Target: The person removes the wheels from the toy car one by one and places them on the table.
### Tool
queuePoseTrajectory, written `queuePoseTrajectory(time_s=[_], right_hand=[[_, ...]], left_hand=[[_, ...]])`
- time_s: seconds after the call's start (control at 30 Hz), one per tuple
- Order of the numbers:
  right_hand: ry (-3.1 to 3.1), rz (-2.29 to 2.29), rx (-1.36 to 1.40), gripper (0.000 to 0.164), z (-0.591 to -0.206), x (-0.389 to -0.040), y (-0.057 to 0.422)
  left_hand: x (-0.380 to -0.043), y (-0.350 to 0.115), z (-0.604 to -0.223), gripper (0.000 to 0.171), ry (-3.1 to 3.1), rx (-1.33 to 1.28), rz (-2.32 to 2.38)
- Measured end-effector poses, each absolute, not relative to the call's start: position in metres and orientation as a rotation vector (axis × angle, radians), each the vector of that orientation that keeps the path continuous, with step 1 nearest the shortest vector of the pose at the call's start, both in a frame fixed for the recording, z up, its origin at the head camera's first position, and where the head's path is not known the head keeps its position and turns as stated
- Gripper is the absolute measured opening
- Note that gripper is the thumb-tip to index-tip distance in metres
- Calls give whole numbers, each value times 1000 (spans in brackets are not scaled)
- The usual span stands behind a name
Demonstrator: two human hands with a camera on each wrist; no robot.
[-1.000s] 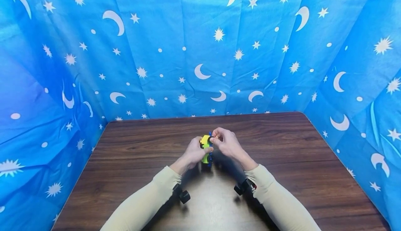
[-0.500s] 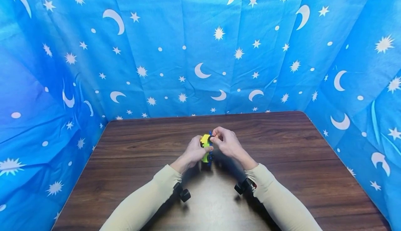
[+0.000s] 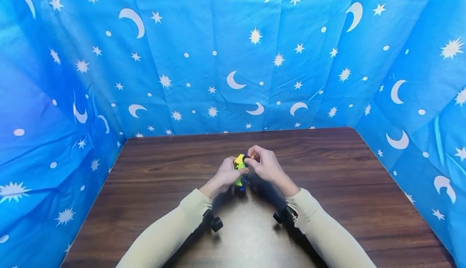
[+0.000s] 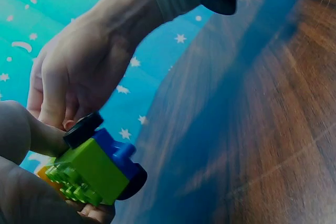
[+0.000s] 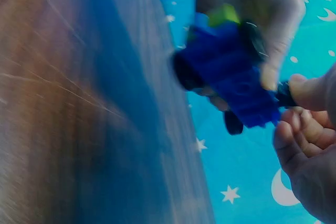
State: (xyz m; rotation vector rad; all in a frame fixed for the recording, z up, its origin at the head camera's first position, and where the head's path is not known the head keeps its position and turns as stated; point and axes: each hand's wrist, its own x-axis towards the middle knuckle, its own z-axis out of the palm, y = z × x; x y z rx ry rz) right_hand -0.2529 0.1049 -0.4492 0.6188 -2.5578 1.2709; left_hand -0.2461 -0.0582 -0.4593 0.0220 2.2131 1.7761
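A toy car [image 3: 238, 180] built of blocks is held above the middle of the table. My left hand [image 3: 225, 174] grips it by the sides, thumb across the top. Green bricks [image 4: 97, 169] with studs and a yellow part sit on a blue chassis [image 5: 231, 72] with black wheels. At the car's far end my right hand [image 3: 265, 165] pinches a black wheel [image 5: 285, 94] between thumb and fingers. This wheel is at the chassis corner; whether it is fully seated there cannot be seen. In the right wrist view the car is blurred, its underside towards the camera.
The dark wood-grain table [image 3: 160, 155] spreads out around both hands. Blue cloth [image 3: 204, 70] with white moons and stars hangs behind it and on both sides. A black wrist camera [image 3: 212, 220] is strapped to the left wrist, another black camera [image 3: 282, 216] to the right.
The toy car has turned slightly, its near end showing more of the blue side. Both hands keep their hold, and the head view has shifted a little.
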Motion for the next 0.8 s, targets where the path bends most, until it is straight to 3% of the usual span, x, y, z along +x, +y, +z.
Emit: queuePoseTrajectory(time_s=[0.8], right_hand=[[-2448, 1113, 671, 10, -441, -255, 101]], left_hand=[[-250, -65, -455, 48, 2174, 10, 1803]])
